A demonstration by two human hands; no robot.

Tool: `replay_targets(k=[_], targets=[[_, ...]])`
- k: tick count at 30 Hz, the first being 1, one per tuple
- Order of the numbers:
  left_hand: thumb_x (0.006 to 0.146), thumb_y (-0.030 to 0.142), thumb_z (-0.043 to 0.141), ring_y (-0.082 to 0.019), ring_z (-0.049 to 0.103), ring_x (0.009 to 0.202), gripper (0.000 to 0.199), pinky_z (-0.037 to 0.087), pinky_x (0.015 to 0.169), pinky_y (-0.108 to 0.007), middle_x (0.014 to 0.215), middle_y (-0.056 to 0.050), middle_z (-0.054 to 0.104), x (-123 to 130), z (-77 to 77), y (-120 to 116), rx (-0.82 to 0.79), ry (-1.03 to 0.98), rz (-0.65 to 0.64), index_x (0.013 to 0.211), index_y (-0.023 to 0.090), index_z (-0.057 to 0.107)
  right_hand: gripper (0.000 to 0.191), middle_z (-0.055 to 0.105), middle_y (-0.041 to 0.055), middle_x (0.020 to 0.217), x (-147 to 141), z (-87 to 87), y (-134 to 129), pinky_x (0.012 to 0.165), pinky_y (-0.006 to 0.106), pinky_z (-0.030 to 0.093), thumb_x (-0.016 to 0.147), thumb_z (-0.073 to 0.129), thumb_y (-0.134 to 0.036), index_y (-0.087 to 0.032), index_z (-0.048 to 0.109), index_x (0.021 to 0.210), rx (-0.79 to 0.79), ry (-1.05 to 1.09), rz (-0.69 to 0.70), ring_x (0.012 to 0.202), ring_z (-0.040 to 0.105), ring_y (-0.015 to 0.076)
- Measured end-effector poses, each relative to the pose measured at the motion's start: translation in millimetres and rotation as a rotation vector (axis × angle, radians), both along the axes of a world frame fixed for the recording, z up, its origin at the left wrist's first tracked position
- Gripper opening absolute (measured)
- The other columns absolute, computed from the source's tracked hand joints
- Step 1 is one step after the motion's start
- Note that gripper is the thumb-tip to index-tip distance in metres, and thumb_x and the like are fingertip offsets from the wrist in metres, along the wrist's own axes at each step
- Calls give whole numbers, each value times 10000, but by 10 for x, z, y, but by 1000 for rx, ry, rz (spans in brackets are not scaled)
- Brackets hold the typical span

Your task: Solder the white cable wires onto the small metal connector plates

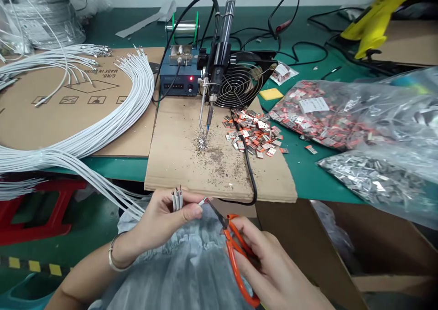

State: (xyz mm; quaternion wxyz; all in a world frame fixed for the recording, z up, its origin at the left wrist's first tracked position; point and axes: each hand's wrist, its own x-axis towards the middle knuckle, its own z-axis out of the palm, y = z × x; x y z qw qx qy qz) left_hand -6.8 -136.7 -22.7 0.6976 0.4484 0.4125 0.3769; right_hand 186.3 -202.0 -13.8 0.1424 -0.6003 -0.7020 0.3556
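Note:
My left hand (167,221) is closed round several white cables (176,199), their stripped ends pointing up, and pinches one cable end (203,201) between thumb and forefinger. Orange-handled scissors (236,255) are in my right hand (267,260), with the fingers through and around the handles. The blade tips touch or nearly touch the pinched cable end. Beyond my hands, a soldering iron (215,73) hangs in a stand, tip down over bits of solder (201,141) on a cardboard sheet (178,164).
A blue soldering station (178,83) and round fan (233,87) stand behind. Small orange-and-metal connectors (256,134) lie in a pile. Bags of connectors (325,114) and metal shells (376,175) are at right. A white cable bundle (112,123) curves at left. A black cord (251,178) crosses the cardboard.

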Motion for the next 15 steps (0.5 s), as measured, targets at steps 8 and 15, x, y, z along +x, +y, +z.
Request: replay_targets(k=[8,15], targets=[[731,219,663,-94,453,543,140,349,524,-214,597,-6,572,0,-28,-17,145,95,5,844,200,744,182,549,-38,615,15,9,-19,544,223,425,838,407,-267,-270,506,990,23,-24,-20,594,540,150],[784,243,607,-103,444,548,195,341,525,-229,608,-11,523,29,-50,-46,359,223,-2,930,191,726,100,516,-37,544,-84,-155,-17,477,236,398,824,412,-201,-232,479,892,245,17,-2,493,521,149]])
